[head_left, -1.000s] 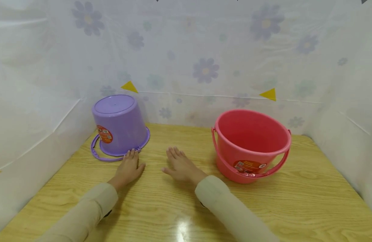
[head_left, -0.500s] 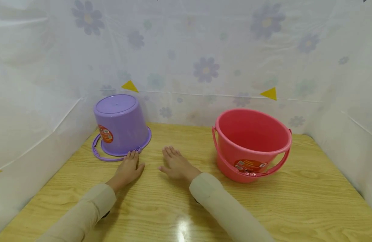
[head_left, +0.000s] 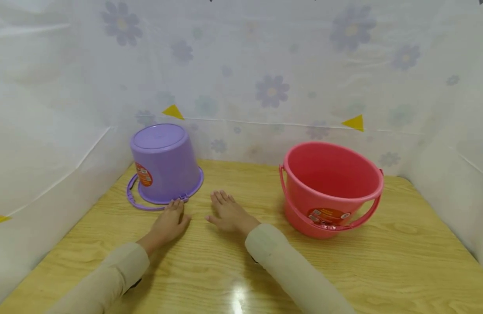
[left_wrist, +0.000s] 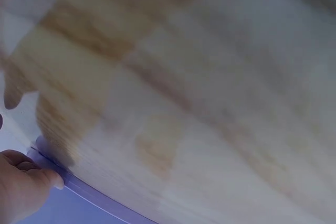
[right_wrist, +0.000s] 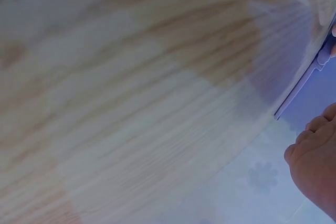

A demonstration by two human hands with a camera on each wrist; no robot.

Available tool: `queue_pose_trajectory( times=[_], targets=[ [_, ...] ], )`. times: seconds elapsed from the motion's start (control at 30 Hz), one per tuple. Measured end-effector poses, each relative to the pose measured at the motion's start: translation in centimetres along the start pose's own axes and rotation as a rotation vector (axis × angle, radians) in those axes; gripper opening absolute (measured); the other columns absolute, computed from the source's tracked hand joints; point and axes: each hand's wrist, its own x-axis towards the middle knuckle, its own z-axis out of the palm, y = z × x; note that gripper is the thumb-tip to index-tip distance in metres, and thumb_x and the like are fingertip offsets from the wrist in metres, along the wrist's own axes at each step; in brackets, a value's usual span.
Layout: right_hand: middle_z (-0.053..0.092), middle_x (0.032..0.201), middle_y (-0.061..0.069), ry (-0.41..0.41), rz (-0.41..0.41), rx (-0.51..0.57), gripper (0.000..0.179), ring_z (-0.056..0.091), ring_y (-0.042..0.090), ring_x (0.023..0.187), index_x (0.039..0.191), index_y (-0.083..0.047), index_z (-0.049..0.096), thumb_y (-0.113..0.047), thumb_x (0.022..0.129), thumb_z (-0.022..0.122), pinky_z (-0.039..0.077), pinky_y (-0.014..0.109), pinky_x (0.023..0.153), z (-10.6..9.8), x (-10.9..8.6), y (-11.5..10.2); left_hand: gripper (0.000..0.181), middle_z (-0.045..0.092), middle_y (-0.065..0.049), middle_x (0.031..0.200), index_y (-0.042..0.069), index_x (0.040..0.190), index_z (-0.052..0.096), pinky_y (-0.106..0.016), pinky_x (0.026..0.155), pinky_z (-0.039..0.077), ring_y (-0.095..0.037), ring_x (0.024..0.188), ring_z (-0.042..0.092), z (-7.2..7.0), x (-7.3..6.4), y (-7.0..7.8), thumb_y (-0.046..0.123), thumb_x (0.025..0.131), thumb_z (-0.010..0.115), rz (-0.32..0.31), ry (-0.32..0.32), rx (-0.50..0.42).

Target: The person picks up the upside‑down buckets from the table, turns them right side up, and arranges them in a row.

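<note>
A purple bucket [head_left: 170, 170] stands upside down at the left of the table, its handle [head_left: 141, 206] lying out in front of its rim. My left hand [head_left: 168, 222] rests its fingertips at the near rim, by the handle's joint, with the thumb spread apart. In the left wrist view, that hand [left_wrist: 26, 184] touches the purple edge. Palm down and fingers straight, my right hand [head_left: 227, 213] lies to the right of the purple bucket, apart from it and holding nothing. A red bucket [head_left: 323, 213] stands upright farther right, with its handle hanging in front.
The wood-grain table [head_left: 210, 270] carries both buckets. Behind it hangs a pale flowered sheet [head_left: 241, 65] bearing two yellow triangles [head_left: 172, 112], and plain sheets close off both sides. Bare tabletop lies between the two buckets.
The purple bucket appears shifted slightly to the right, beyond a small tilt of the view. My right hand has drifted a little left. The red bucket stays in place.
</note>
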Motion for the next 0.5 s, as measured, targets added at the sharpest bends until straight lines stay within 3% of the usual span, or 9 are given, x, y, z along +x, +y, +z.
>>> queue_pose_trajectory(
  times=[0.5],
  targets=[
    [0.009,0.156,0.016,0.0,0.005,0.003,0.073,0.005,0.029,0.145,0.148,0.0,0.011,-0.045,0.098,0.037,0.007,0.039,0.119,-0.1,1.2,0.0,0.056,0.04,-0.037,0.134,-0.021,0.129,0.039,-0.056,0.107,0.03,-0.052,0.127,0.034,-0.2,-0.8,0.3,0.02,0.092,0.053,0.025,-0.021,0.002]
  ],
)
